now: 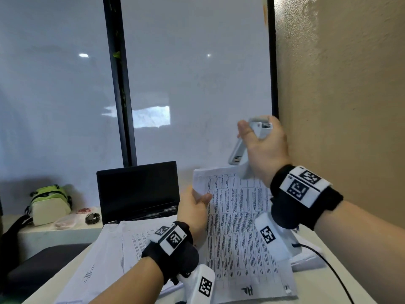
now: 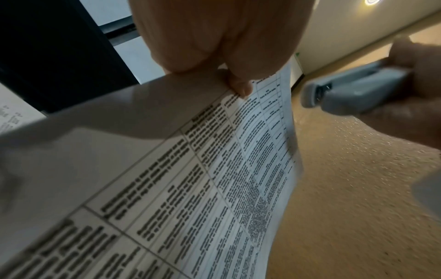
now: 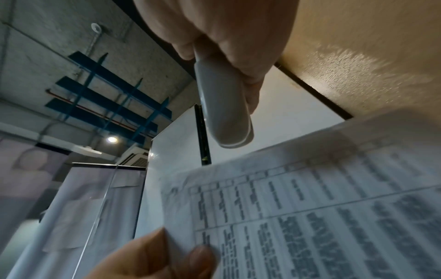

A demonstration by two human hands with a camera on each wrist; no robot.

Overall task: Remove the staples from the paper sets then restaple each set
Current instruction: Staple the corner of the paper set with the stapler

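Note:
A printed paper set [image 1: 237, 218] with a table of text is lifted off the desk at its far end. My left hand [image 1: 194, 207] pinches its upper left edge between thumb and fingers; the left wrist view shows that thumb on the paper set [image 2: 203, 169]. My right hand [image 1: 262, 145] is raised above the set's top right corner and grips a light grey stapler [image 1: 237, 153], nose pointing down toward the paper without touching it. In the right wrist view the stapler [image 3: 224, 113] hangs just above the sheet's top edge [image 3: 310, 207]. No staple is discernible.
More printed sheets [image 1: 114, 255] lie spread on the white desk under the lifted set. An open black laptop [image 1: 138, 189] stands behind them. A green and white bag [image 1: 51, 202] and a watch [image 1: 92, 217] sit at the far left. A black cable [image 1: 324, 260] runs at right beside the beige wall [image 1: 350, 106].

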